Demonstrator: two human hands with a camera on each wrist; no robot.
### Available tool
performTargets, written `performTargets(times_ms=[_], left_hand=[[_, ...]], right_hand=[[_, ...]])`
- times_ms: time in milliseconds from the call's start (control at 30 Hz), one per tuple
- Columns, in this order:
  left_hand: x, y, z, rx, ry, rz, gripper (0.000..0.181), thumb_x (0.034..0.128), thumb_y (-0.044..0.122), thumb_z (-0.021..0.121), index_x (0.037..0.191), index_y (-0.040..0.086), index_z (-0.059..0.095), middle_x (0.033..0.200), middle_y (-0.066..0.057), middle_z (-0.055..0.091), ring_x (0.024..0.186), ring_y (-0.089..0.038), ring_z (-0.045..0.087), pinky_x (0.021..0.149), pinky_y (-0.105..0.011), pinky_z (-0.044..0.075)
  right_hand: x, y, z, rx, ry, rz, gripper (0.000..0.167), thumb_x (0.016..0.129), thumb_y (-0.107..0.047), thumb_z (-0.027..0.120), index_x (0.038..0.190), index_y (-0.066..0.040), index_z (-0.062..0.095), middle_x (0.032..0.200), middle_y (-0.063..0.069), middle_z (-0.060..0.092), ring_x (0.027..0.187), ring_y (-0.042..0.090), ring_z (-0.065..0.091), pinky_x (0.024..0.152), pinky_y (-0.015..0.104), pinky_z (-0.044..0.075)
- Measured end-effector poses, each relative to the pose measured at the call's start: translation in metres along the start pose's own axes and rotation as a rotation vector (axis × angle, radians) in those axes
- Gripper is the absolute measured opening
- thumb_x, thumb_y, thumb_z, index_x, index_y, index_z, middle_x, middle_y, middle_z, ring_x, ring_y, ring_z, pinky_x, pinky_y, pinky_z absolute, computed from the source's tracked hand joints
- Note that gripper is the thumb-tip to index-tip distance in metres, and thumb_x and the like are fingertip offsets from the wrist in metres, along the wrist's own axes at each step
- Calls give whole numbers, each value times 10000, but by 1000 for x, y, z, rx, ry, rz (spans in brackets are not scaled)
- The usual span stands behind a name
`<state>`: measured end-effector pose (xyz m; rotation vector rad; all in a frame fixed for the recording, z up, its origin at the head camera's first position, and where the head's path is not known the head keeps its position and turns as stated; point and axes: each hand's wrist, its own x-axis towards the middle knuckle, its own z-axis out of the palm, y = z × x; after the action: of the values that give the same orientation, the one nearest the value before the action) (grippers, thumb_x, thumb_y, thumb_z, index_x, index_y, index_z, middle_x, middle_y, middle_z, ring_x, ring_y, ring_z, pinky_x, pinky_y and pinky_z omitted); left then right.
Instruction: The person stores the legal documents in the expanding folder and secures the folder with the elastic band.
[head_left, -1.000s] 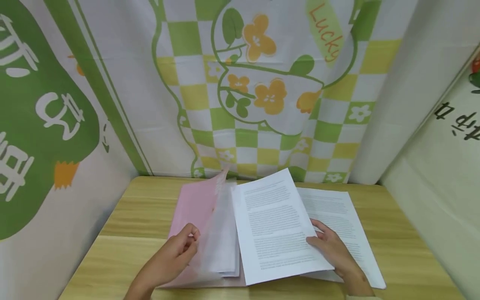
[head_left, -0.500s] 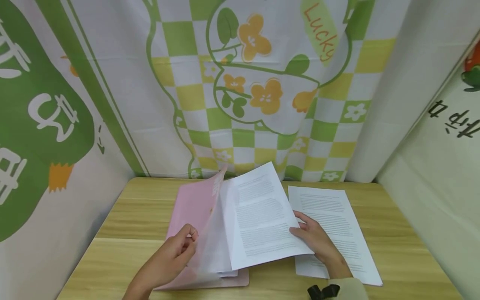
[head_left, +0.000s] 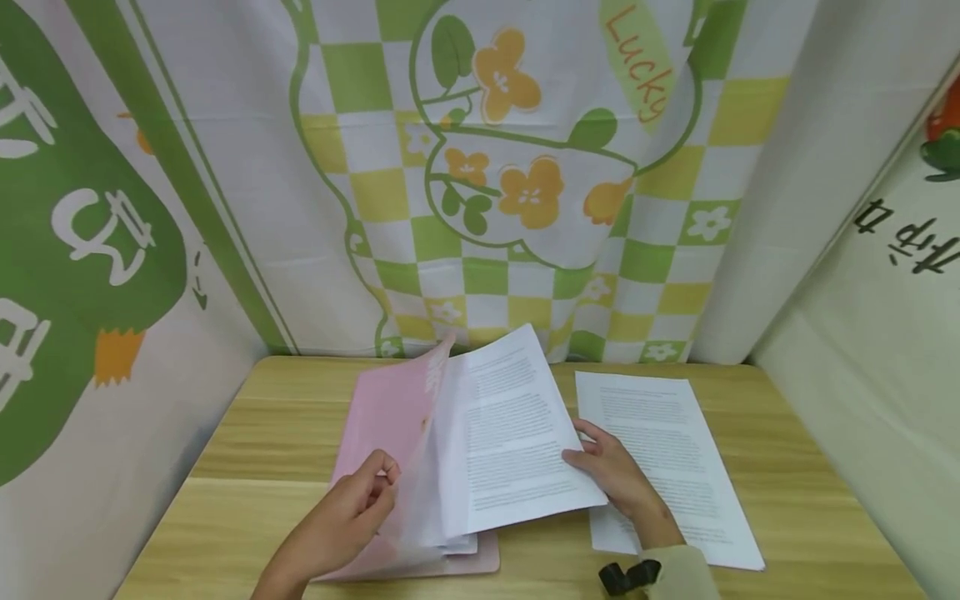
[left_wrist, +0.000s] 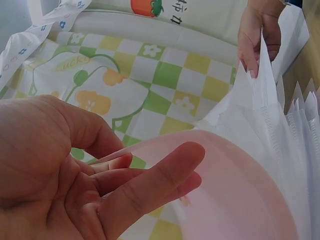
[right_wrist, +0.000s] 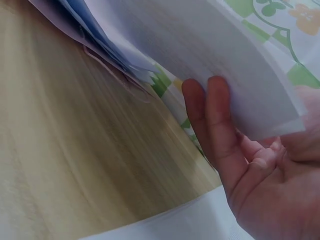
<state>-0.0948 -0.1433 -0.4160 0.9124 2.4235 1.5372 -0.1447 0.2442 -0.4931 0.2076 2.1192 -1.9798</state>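
A pink folder (head_left: 382, 417) lies half unfolded on the table, its translucent pages raised. My left hand (head_left: 348, 508) pinches an edge on the folder's left side; in the left wrist view its thumb and fingers (left_wrist: 150, 185) are at the pink cover (left_wrist: 230, 175). Between thumb and fingers, my right hand (head_left: 622, 479) holds the right edge of some printed sheets (head_left: 517, 442). The left strip of these sheets looks hazy, as if behind a translucent sleeve (head_left: 427, 500). More than one layer of paper (right_wrist: 250, 85) shows in the right wrist view.
Another printed stack (head_left: 660, 450) lies flat on the wooden table (head_left: 247, 433), right of the folder and partly under my right forearm. A patterned cloth (head_left: 525, 208) hangs at the table's back edge, and pale walls stand at both sides.
My right hand has moved left with the printed sheets, whose left edge now reaches into the folder's translucent pages. More of the flat stack shows. The left hand has barely moved.
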Motion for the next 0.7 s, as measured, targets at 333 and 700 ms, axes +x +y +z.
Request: performTargets(times_ms=[333, 700], left_hand=[[3, 1, 0, 13, 11, 19, 83, 1050, -18, 472, 1066, 61, 450, 686, 140, 410, 541, 18, 424, 444, -226, 414], [9, 3, 0, 26, -18, 16, 62, 1070, 4, 453, 1058, 64, 441, 670, 139, 366, 542, 24, 352, 452, -184, 293]], right_hand=[[-4, 2, 11, 54, -118, -66, 676, 937, -3, 684, 1529, -12, 357, 1232, 306, 636, 952, 372, 706, 729, 380, 584], [-6, 3, 35, 75, -223, -84, 726, 888, -14, 744, 1492, 9, 342, 1204, 253, 664, 954, 314, 701, 767, 379, 567]])
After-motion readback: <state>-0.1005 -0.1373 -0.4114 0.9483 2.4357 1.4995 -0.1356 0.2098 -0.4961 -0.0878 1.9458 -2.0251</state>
